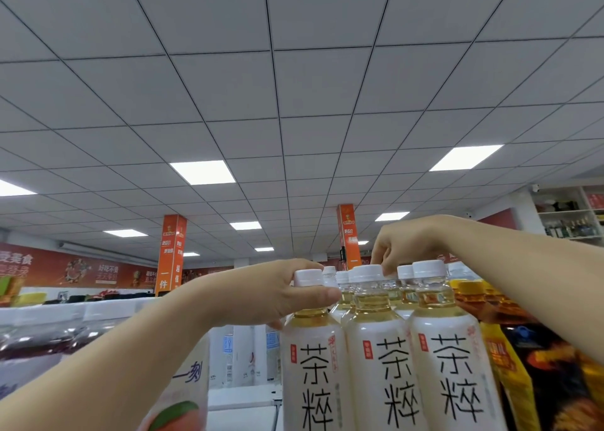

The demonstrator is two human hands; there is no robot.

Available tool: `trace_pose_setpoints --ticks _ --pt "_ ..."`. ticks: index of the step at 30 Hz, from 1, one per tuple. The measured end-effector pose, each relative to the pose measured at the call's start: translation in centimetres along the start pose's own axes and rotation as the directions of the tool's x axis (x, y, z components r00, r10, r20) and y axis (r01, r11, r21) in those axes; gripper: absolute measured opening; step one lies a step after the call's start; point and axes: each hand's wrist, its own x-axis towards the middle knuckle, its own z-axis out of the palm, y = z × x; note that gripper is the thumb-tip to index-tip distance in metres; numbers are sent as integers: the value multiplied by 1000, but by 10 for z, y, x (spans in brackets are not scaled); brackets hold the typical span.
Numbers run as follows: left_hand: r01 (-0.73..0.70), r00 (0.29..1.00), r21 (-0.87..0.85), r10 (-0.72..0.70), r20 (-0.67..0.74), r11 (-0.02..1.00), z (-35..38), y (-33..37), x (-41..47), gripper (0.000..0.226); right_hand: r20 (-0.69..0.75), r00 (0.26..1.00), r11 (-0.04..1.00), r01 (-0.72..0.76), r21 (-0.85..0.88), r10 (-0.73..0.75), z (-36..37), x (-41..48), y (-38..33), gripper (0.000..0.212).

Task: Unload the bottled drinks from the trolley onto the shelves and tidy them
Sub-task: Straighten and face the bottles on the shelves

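Both arms are bare and reach up and forward. The left forearm rises from the lower left, and the right forearm comes in from the right edge. The left hand grips the neck of a bottle just under its cap, with the thumb across the front and the fingers wrapped behind. The right hand sits higher, knuckles up. Its fingertips curl down onto a white cap mid-row; whether they pinch it I cannot tell.

"茶粹" on three tea bottles, "一件" on orange pillar, "美食" on wall banner
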Motion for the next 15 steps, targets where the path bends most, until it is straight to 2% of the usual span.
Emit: trace_pose_setpoints --ticks 4,6,9,11,15 --pt "5 999 -14 -6 -33 1000 2 1 0 48 -30 1000 1000 4 5 -4 3 -2 0 29" --pt "16 999 -8 -16 -40 1000 4 2 0 55 -90 996 1000 12 9 -11 3 -12 -1 31" --pt "15 999 -30 -16 -47 999 5 4 -2 43 -200 980 996 33 81 -16 -3 -34 2 33" --pt "16 998 -44 -18 -56 999 6 6 -4 41 -176 984 991 36 128 -13 -6 -47 7 30" --pt "25 998 -53 -28 -51 998 7 9 -6 35 -11 1000 960 20 280 -17 -3 -54 13 26"
